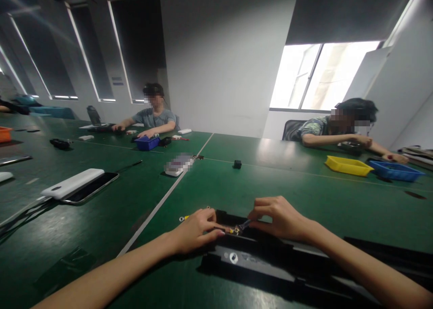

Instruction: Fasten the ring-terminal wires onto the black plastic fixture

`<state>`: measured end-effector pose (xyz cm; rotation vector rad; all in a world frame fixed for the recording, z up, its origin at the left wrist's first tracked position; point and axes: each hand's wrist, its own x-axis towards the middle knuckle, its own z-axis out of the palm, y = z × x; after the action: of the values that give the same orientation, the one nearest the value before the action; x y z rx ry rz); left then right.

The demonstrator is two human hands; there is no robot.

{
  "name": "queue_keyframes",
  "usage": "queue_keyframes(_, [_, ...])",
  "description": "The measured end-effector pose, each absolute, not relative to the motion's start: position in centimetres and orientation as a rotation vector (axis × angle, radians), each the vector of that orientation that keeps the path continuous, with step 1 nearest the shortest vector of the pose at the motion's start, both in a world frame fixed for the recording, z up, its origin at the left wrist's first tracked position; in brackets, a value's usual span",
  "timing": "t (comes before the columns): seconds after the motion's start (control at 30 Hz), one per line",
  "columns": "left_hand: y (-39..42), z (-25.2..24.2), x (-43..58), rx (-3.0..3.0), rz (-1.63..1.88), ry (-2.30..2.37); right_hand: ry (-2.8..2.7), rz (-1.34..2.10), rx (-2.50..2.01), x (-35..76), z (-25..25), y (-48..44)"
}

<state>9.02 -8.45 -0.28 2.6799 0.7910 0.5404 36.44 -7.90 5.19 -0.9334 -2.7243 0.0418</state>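
Note:
A long black channel-shaped housing (257, 268) lies on the green table in front of me. At its left end my left hand (198, 230) pinches a wire with a yellow-sleeved ring terminal (236, 231) between thumb and forefinger. My right hand (282, 216) is closed on a small grey wrench (243, 225), whose head touches the ring terminal. Another ring terminal (183, 219) with a yellow sleeve sticks out to the left, behind my left hand. On the housing's near side a round silvery part (233, 257) shows.
A white power bank (74, 182) and a phone (91, 189) with cables lie left. Farther off are a small black block (237, 164), a yellow bin (348, 166), a blue bin (395, 170) and a dark blue bin (147, 142). Two people sit across the table.

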Motion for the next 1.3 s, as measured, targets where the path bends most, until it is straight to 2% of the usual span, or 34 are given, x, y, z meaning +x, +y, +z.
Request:
queue_keyframes(0.17, [-8.53, -0.18, 9.03, 2.682, 0.522, 0.803, -2.734, -0.024, -0.917, 36.5, 5.12, -7.72])
queue_keyframes(0.57, [-8.45, -0.37, 8.96, 2.696, 0.523, 0.815, -2.755, 0.111, -0.906, 36.69, 5.18, -7.22])
queue_keyframes(1.07, [-8.54, -0.33, 8.95, 2.687, 0.521, 0.826, -2.762, -0.054, -0.878, 36.19, 5.32, -8.09])
queue_keyframes(1.3, [-8.57, -0.24, 9.02, 2.701, 0.512, 0.825, -2.747, 0.004, -0.918, 36.27, 5.1, -7.92])
